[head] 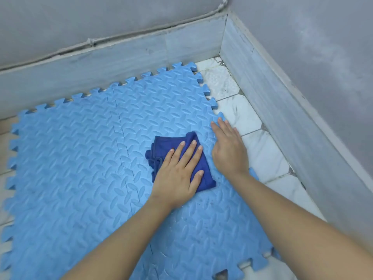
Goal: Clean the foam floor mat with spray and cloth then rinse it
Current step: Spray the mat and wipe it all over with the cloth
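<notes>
**Cloth pressed flat on the blue mat near the corner**

Head view: a light blue foam mat (84,158), made of interlocking pieces with toothed edges and a raised leaf-like pattern, lies flat on a white tiled floor (260,150) in the corner of a room. Its far edge runs close along a grey skirting board (121,63); a strip of bare tile shows between its right edge and the right-hand wall (323,77).

A folded dark blue cloth (161,152) lies on the right half of the mat. The left hand (179,174) rests palm down on top of it, fingers straight and slightly spread, the thumb lying along the cloth's near right edge; the hand presses on the cloth rather than gripping it.

The right hand (229,150) lies just beside the cloth, palm down at the mat's right edge, fingers extended and close together, with the fingertips reaching toward a tooth of the mat and the tile next to it. It holds nothing. Small dark specks and faint wet marks show on the mat near the forearms.
</notes>
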The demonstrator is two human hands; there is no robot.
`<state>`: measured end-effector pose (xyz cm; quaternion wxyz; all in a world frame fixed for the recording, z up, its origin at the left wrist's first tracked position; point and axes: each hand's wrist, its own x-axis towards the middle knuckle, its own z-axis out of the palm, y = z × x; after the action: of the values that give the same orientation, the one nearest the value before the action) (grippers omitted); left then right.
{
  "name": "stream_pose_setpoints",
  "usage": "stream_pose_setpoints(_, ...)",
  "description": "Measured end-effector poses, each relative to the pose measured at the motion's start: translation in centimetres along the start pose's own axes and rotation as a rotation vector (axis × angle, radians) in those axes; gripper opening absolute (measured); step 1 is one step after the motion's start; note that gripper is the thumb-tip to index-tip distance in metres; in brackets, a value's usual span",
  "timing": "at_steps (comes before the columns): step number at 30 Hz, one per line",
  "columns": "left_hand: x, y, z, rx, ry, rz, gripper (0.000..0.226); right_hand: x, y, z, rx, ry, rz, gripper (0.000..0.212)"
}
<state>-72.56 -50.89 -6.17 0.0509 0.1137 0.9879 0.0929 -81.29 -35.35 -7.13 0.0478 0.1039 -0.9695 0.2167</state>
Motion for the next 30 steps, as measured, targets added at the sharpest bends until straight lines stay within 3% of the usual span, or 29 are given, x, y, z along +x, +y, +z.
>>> stream_pose_setpoints(7, 5.7, -1.6, -1.1, -0.103, -0.005, -0.323, 0.064, -0.1, 0.1, -2.0, -0.023, -0.199, -0.052, 0.055)
stream_pose_setpoints(10, 2.5, -0.4, -0.7, -0.110, 0.015, -0.333, 0.068, -3.9, 1.0, -3.5, -0.133, -0.141, -0.091, 0.053)
stream_pose_setpoints(14, -5.4, 3.8, 0.4, -0.137, 0.046, -0.289, 0.068, -10.2, 3.1, -3.9, -0.093, -0.055, 0.047, 0.058)
stream_pose_setpoints(17, -9.2, 7.7, 1.3, -0.098, 0.015, -0.184, 0.062, -10.5, 3.7, -3.3, -0.022, -0.033, 0.087, 0.063)
stream_pose_setpoints(25, 4.1, 4.8, 0.6, -0.071, -0.004, -0.240, 0.062, -8.6, 4.1, -3.5, -0.030, -0.039, 0.059, 0.070)
stream_pose_setpoints(27, 3.6, 5.5, 0.8, -0.070, 0.001, -0.216, 0.061, -8.8, 3.9, -3.6, 0.020, -0.044, 0.078, 0.069)
stream_pose_setpoints(30, -0.9, 7.6, 1.2, -0.117, 0.019, -0.033, 0.061, -8.6, 4.0, -3.8, 0.090, -0.048, 0.082, 0.067)
